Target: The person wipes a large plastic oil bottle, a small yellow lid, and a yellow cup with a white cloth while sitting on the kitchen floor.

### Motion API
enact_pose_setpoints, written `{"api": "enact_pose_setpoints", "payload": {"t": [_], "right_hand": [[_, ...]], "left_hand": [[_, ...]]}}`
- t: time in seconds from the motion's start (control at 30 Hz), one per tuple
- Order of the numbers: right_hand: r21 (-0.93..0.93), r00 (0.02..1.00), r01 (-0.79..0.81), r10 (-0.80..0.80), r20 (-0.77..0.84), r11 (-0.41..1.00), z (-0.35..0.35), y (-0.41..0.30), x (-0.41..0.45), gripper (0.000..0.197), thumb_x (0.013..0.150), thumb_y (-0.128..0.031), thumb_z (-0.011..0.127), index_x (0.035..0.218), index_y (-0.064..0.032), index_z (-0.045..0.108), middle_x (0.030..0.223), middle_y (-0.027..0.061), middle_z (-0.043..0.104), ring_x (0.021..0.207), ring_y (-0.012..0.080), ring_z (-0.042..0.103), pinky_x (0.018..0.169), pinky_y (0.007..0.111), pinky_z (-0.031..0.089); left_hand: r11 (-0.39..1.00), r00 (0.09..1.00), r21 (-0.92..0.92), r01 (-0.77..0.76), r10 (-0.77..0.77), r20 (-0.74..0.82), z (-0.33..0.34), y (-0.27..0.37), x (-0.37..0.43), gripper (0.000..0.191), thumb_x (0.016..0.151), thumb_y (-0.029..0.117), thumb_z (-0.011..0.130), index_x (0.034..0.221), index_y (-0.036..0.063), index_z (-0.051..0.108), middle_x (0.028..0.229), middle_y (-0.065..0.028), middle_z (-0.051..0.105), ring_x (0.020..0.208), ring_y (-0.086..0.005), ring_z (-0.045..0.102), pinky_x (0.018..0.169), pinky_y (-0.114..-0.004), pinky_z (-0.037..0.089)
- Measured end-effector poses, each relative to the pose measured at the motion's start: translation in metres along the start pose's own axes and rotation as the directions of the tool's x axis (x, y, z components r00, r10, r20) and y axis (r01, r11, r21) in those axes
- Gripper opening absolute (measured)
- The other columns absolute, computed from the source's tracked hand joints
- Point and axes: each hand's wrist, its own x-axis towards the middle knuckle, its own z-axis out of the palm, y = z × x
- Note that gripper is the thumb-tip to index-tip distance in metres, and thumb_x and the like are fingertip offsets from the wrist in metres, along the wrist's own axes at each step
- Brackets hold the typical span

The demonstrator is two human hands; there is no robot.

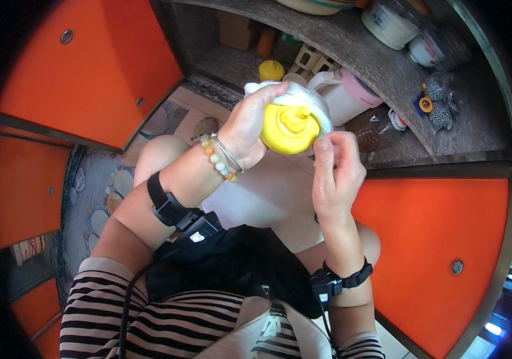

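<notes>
A round yellow lidded container (290, 134) with a raised, moulded top rests in my left hand (249, 123), whose thumb and palm grip its left side. Behind and around its upper right edge lies a white cloth (303, 96), pressed under my left thumb. My right hand (339, 172) is at the lower right of the container, fingers curled in and the thumb beside the cloth's lower end. Whether those fingers pinch the cloth cannot be told.
An open cabinet shelf (350, 49) holds bowls and jars. Below it stand a pink and white kettle (350, 96), another yellow container (271, 71) and a plastic bottle (372, 130). Orange cabinet doors (431, 224) flank both sides.
</notes>
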Motion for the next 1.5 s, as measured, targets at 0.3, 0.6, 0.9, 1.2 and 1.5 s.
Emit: {"api": "enact_pose_setpoints", "payload": {"t": [0.3, 0.6, 0.9, 1.2, 1.5], "right_hand": [[0.663, 0.81, -0.585, 0.381, 0.446, 0.468, 0.004, 0.002, 0.015, 0.038, 0.09, -0.027, 0.042, 0.118, -0.0026, 0.039, 0.113, 0.0107, 0.049, 0.102, 0.0209, 0.052, 0.082, 0.036, 0.046], [0.722, 0.788, -0.614, 0.304, 0.536, 0.318, -0.008, 0.005, 0.022, 0.039, 0.087, -0.026, 0.048, 0.119, -0.0056, 0.038, 0.116, 0.0096, 0.048, 0.104, 0.0221, 0.051, 0.081, 0.039, 0.048], [0.769, 0.767, -0.634, 0.188, 0.613, 0.079, -0.004, 0.001, 0.023, 0.043, 0.087, -0.026, 0.047, 0.125, -0.0082, 0.034, 0.122, 0.0087, 0.043, 0.108, 0.023, 0.049, 0.082, 0.04, 0.047], [0.834, 0.876, -0.482, 0.149, 0.458, 0.269, -0.015, -0.003, 0.031, 0.043, 0.085, -0.024, 0.051, 0.123, -0.0093, 0.037, 0.119, 0.007, 0.048, 0.106, 0.0209, 0.05, 0.083, 0.037, 0.046], [0.661, 0.745, -0.651, 0.148, 0.65, 0.373, -0.031, 0.008, 0.028, 0.055, 0.077, -0.015, 0.062, 0.123, -0.0017, 0.035, 0.119, 0.0124, 0.047, 0.106, 0.0251, 0.051, 0.084, 0.042, 0.046]], "left_hand": [[0.992, 0.985, 0.064, -0.11, 0.1, 0.142, 0.002, -0.002, -0.005, 0.033, 0.087, 0.023, 0.045, 0.111, 0.0012, 0.047, 0.106, -0.0094, 0.056, 0.096, -0.0171, 0.055, 0.086, -0.03, 0.042], [0.378, 0.762, 0.709, -0.595, 0.546, 0.348, -0.001, 0.006, -0.01, 0.029, 0.085, 0.023, 0.052, 0.098, -0.0023, 0.057, 0.093, -0.0083, 0.061, 0.086, -0.0157, 0.057, 0.076, -0.026, 0.043], [0.473, 0.641, 0.51, -0.718, 0.735, 0.222, 0.006, 0.007, -0.01, 0.02, 0.082, 0.013, 0.057, 0.095, -0.0014, 0.058, 0.089, -0.0053, 0.061, 0.083, -0.0116, 0.056, 0.074, -0.025, 0.044], [0.588, 0.927, 0.718, -0.374, 0.257, 0.273, 0.005, 0.029, -0.024, 0.021, 0.082, 0.022, 0.057, 0.087, 0.002, 0.06, 0.081, -0.0029, 0.061, 0.066, -0.0086, 0.052, 0.056, -0.023, 0.04], [0.523, 0.746, 0.533, -0.665, 0.509, 0.43, -0.008, 0.075, -0.016, 0.042, 0.083, 0.035, 0.049, 0.107, 0.0005, 0.049, 0.105, -0.0121, 0.055, 0.092, -0.0185, 0.055, 0.078, -0.028, 0.046]]}}
